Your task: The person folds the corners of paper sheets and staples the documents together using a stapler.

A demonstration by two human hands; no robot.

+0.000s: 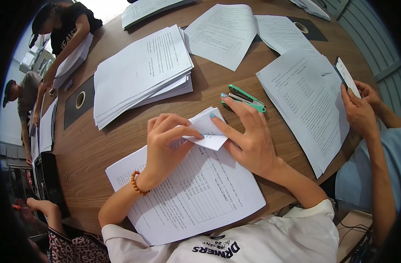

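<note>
A printed paper stack (200, 188) lies on the table in front of me, its top end lifted and folded over. My left hand (170, 142), with a beaded bracelet on its wrist, is closed on the folded paper (207, 125), fingers curled and one fingertip on the fold. My right hand (255, 142) grips the other side of that fold. One finger presses on top and the thumb is partly hidden at the paper's edge; another finger reaches outward near the stapler. A green stapler (246, 100) lies on the table just beyond my right hand.
A tall paper stack (141, 74) stands ahead on the left, beside a dark plate with a round hole (80, 100). Loose printed sheets (222, 35) spread farther back. On the right, a person's hands (362, 105) hold a phone (347, 76) over more sheets (308, 109). Other people work at left.
</note>
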